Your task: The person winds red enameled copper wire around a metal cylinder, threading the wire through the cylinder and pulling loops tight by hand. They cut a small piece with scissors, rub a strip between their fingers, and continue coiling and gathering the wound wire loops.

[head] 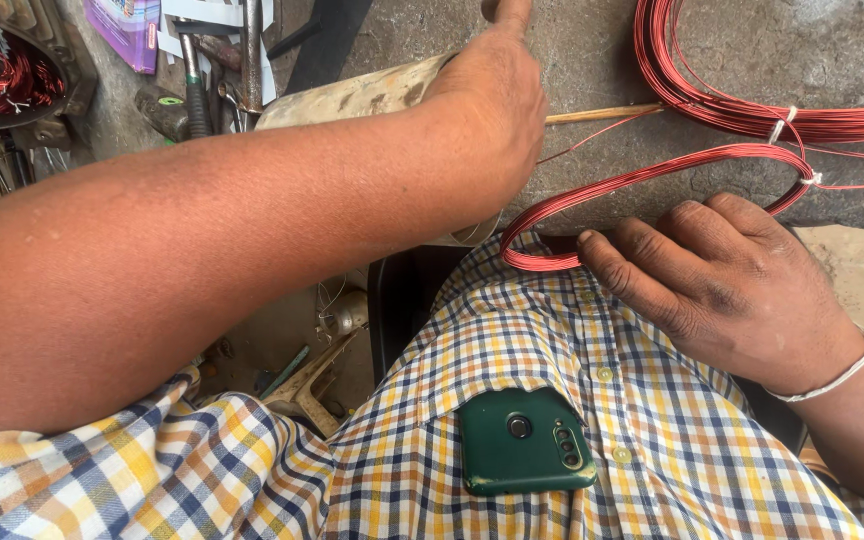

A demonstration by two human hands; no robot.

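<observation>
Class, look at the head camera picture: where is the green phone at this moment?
The green phone sits low in the middle of the head view, tucked in the checked shirt's chest pocket, below the right hand and the red wire coil.

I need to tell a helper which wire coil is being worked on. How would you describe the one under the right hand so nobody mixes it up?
Start at the checked shirt. At its top edge lies the small red coil, a narrow loop whose near end is under the right hand. Unlike the big red bundle above, it is thinner, flatter and has one white tie.
</observation>
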